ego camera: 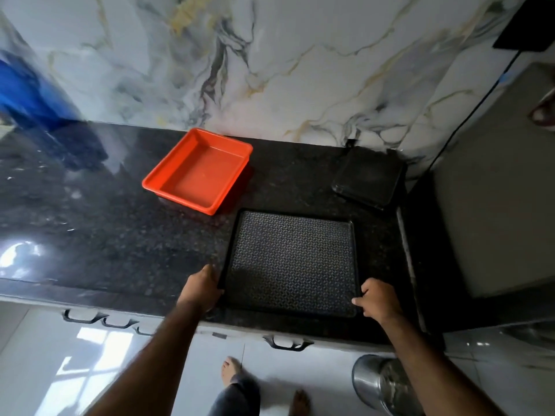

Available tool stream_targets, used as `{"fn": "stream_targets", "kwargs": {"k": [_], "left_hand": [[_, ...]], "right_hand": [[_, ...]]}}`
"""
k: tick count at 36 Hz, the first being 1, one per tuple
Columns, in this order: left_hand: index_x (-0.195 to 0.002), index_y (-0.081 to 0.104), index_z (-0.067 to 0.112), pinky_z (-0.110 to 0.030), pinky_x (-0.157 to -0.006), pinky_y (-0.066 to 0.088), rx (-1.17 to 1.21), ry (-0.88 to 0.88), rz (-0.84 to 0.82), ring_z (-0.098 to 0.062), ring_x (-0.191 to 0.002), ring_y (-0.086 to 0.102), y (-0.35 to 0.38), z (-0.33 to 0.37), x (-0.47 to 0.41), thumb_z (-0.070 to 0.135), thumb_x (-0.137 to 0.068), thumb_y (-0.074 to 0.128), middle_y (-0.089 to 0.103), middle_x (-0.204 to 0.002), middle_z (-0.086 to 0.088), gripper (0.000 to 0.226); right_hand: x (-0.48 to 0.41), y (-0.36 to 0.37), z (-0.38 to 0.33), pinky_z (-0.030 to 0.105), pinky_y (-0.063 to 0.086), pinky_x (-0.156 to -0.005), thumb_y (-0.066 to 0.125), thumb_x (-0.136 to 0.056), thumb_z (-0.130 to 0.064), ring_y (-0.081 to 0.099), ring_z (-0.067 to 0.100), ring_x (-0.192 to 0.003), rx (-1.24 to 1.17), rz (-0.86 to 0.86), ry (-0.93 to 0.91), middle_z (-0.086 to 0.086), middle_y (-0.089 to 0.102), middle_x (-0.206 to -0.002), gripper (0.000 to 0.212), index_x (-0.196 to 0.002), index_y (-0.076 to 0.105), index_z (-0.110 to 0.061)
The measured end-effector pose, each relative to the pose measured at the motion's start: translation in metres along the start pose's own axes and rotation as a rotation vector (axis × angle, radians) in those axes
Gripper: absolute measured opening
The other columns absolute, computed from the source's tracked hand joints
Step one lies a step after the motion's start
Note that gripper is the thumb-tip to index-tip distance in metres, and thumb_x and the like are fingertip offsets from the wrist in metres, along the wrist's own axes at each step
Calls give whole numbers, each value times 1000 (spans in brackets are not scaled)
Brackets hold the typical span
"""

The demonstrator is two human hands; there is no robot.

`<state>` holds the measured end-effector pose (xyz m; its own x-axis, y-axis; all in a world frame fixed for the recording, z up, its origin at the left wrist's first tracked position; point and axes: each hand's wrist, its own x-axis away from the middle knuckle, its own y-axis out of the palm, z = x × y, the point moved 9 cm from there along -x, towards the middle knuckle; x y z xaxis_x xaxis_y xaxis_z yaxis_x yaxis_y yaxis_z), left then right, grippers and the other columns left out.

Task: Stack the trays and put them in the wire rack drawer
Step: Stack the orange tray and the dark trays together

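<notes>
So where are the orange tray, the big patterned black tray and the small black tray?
orange tray (196, 175): head view, on its inner floor.
patterned black tray (292, 261): head view, on its textured middle.
small black tray (369, 177): head view, on its flat centre.

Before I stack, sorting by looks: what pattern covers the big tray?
Dark big tray with a fine lattice weave pattern; head view.

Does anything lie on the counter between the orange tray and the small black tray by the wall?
No. In the head view, only bare dark countertop separates the orange tray from the small black tray; the big patterned tray sits nearer the person.
</notes>
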<state>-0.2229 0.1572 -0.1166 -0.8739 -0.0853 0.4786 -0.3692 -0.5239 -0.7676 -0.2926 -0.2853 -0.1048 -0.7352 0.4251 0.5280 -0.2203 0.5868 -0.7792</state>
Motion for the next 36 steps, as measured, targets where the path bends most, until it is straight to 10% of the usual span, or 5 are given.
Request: {"fn": "stream_targets", "kwargs": {"k": [7, 18, 22, 25, 36], "left_hand": [[-73, 60, 18, -32, -67, 51, 191, -97, 198, -21, -73, 66, -61, -17, -35, 62, -73, 64, 68, -68, 3, 44], [-119, 47, 11, -51, -67, 63, 943, -322, 262, -32, -81, 73, -119, -36, -146, 58, -77, 67, 64, -102, -12, 66], [-116, 41, 21, -44, -56, 62, 962, -261, 258, -31, -89, 71, -124, -29, -172, 41, -79, 70, 63, -110, -11, 51], [-119, 46, 12, -44, -56, 62, 948, -305, 237, -31, -88, 70, -124, -31, -183, 25, -77, 67, 62, -109, -12, 48], [-99, 57, 22, -41, -53, 62, 634, -109, 158, -22, -76, 71, -140, -2, -162, 40, -51, 60, 68, -93, -4, 52]], "right_hand": [[-7, -36, -89, 45, 52, -96, 75, -85, -36, 62, 38, -110, 26, 336, -217, 22, 64, -118, 48, -116, 64, -2], [-59, 71, -361, 34, 54, -97, 76, -85, -25, 66, 21, -114, -493, -55, -364, 8, 58, -137, 89, -156, 24, -11], [-70, 113, -413, 48, 50, -106, 69, -87, -14, 65, 27, -119, -794, -209, -219, 14, 62, -135, 63, -144, 45, -6], [-67, 122, -423, 45, 56, -96, 60, -87, -1, 68, 26, -102, -927, -224, -137, 15, 72, -108, 18, -98, 69, -11], [-55, 41, -311, 38, 59, -72, 61, -94, -3, 68, 32, -106, -1298, -31, 112, 19, 66, -115, 25, -119, 57, -1]]}}
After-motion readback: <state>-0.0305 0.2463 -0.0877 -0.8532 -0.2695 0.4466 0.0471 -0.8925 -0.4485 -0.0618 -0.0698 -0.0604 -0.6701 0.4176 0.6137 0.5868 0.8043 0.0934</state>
